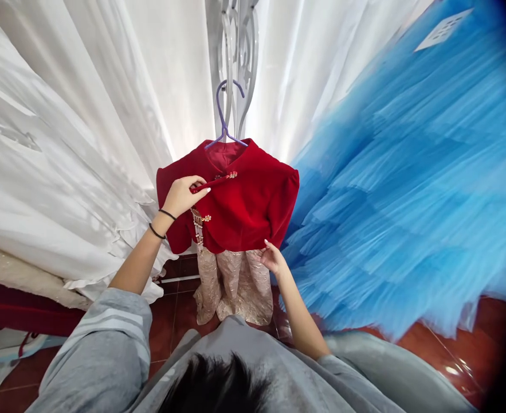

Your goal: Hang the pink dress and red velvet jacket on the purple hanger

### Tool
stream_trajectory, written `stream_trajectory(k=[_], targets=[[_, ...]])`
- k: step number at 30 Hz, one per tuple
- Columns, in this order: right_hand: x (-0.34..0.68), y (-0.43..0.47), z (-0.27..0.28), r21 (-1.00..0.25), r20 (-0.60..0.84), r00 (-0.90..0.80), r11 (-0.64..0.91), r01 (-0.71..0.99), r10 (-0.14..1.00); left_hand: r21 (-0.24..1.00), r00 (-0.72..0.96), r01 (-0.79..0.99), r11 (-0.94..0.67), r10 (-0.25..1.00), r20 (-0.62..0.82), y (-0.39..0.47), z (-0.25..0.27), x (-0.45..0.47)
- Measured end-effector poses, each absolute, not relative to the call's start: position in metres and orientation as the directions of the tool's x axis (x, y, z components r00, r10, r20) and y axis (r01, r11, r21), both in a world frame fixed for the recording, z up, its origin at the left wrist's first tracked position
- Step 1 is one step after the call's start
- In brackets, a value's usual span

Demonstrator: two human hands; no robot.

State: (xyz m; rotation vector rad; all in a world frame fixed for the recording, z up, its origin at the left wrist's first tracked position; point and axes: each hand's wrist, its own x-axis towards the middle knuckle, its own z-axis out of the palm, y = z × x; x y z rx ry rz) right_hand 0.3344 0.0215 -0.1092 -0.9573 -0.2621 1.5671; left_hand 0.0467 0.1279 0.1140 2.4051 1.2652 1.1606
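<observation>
Head view: shows a red jacket (pixel 239 206) on a purple hanger (pixel 220 112), above a shiny skirt (pixel 231 278).
Left hand (pixel 187 194): pinching the jacket's front edge (pixel 216 182) near the top.
Right hand (pixel 273 258): with fingers loosely open by the hem (pixel 244 249); cannot tell if touching.
Front edge: seems to be getting straightened.
Next move: likely calls for a light, steady pinch.

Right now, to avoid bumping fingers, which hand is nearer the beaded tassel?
Left. The left hand is just above the beaded tassel, pinching the front edge of the red jacket; the right hand is farther away, by the hem on the opposite side.
</observation>
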Motion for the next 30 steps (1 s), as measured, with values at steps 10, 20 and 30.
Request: stream_trajectory(k=[10,20,30], targets=[[0.332,-0.003,-0.141,-0.819,-0.411,0.441,-0.112,-0.562,0.798,0.431,0.339,0.691,-0.581,0.786,0.517,0.115,0.129,0.076],[0.338,0.009,-0.074,-0.943,0.279,0.865,-0.051,0.330,0.418,0.301,0.391,0.744,-0.597,0.754,0.529,0.109,0.110,0.084],[0.437,0.090,0.081,-0.606,0.755,0.420,0.293,0.739,0.503,0.195,0.309,0.771,-0.606,0.624,0.718,0.129,0.154,0.091]])
